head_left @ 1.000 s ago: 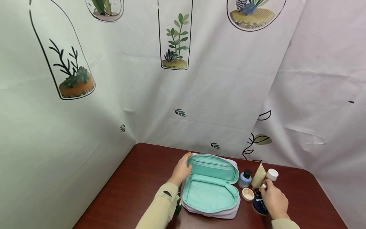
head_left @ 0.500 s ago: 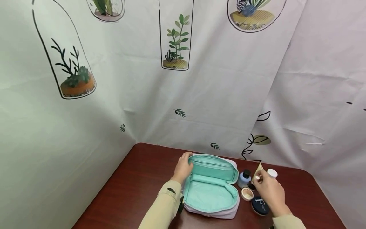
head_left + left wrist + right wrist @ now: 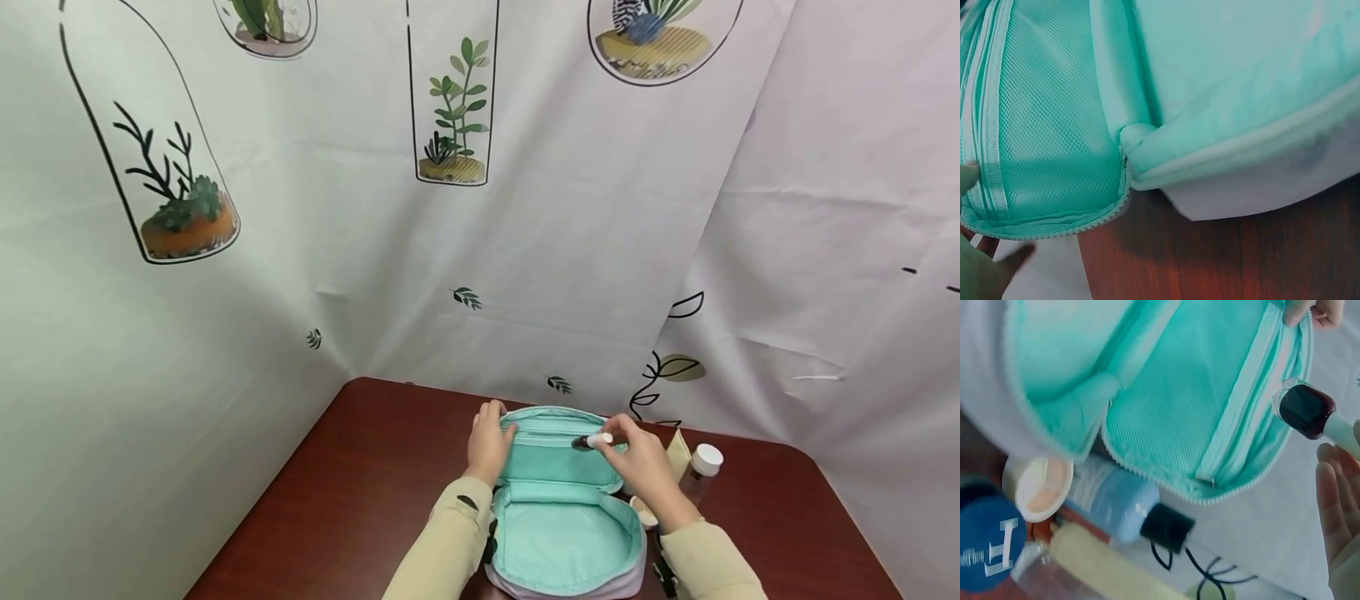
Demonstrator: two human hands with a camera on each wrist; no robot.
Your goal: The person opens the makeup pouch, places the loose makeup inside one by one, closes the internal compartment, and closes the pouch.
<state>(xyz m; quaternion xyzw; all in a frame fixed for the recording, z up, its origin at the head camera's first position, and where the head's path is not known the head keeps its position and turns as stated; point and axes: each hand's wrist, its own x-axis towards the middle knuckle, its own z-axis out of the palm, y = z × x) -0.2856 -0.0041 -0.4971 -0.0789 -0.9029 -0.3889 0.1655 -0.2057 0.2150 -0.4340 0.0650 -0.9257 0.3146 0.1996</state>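
Observation:
A toiletry bag (image 3: 566, 546) with a mint-green lining and pale outside lies unzipped on the table, its lid raised toward the back wall. My left hand (image 3: 489, 446) grips the lid's left edge, thumb on the inner side and fingers behind. In the left wrist view, the lid's mesh pocket (image 3: 1054, 119) and zipper show up close. Thumb and fingers of my right hand (image 3: 645, 462) pinch the white cap of a small nail polish bottle (image 3: 1305, 411) filled with dark red. That bottle is held sideways in front of the lid's upper right part.
Right of the bag stand a blue bottle (image 3: 1116, 500) with black cap, a round makeup compact (image 3: 1041, 487), a dark blue round container (image 3: 988, 544), a cream tube (image 3: 1104, 562) and a white-capped bottle (image 3: 707, 460). A printed cloth (image 3: 562, 292) hangs behind the red-brown table (image 3: 390, 483).
My right hand has lifted the nail polish bottle from among the cosmetics and carried it left, over to the lid. My left hand stays on the lid, which now stands more upright.

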